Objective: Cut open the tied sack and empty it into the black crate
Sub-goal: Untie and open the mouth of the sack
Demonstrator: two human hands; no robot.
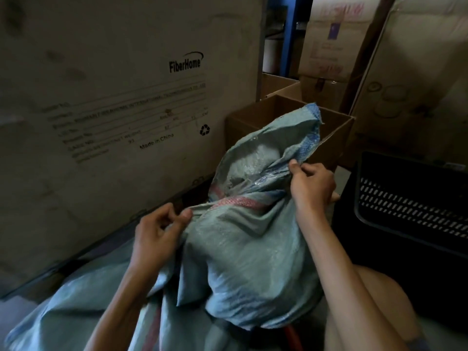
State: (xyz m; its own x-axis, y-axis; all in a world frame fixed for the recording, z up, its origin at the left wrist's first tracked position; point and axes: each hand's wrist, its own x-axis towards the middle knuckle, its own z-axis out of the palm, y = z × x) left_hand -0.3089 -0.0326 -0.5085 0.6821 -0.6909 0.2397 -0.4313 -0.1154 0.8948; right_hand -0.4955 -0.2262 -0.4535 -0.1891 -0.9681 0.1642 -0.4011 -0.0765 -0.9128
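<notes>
Left hand (157, 234) and right hand (312, 186) pinch the sack (240, 249), neck pointing up, away.

Left hand (157, 234), right hand (312, 186), both pinching sack (243, 247)

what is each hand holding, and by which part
Both hold the woven sack: the left hand pinches fabric beside the tied neck, the right hand pinches the loose blue-striped flap above the tie.
</notes>
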